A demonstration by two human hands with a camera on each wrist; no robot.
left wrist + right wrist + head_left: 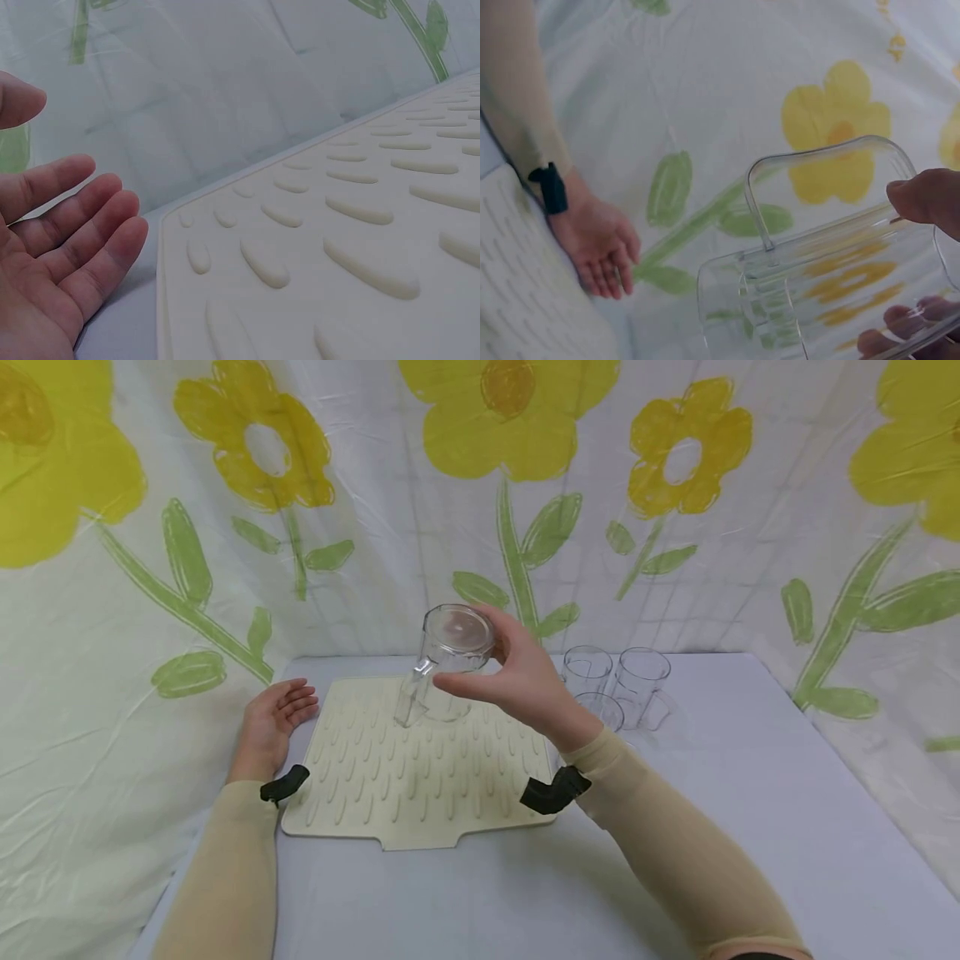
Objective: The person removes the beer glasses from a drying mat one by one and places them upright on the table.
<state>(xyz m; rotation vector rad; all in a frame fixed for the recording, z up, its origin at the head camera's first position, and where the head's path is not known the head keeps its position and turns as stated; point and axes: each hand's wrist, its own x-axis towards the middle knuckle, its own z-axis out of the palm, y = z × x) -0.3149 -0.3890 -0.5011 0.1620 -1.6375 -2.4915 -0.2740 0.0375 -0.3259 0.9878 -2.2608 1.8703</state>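
My right hand (525, 685) grips a clear glass mug (444, 639) near its base, thumb on the near side and fingers behind it. Bottom up, the mug is held over a cream draining mat (420, 785) with raised oval ridges. Its handle points left in the head view; the right wrist view shows the handle loop (759, 210) and the fingers seen through the glass. Just left of the mat's edge lies my left hand (272, 725), palm turned inward, fingers loosely bent and holding nothing.
Behind my right wrist stand three more glass mugs, one at the back (587, 664), one to its right (641, 672) and one nearer (606, 714), partly hidden by the arm. A white table (720, 793) carries everything. A flower-printed curtain (375, 552) hangs behind.
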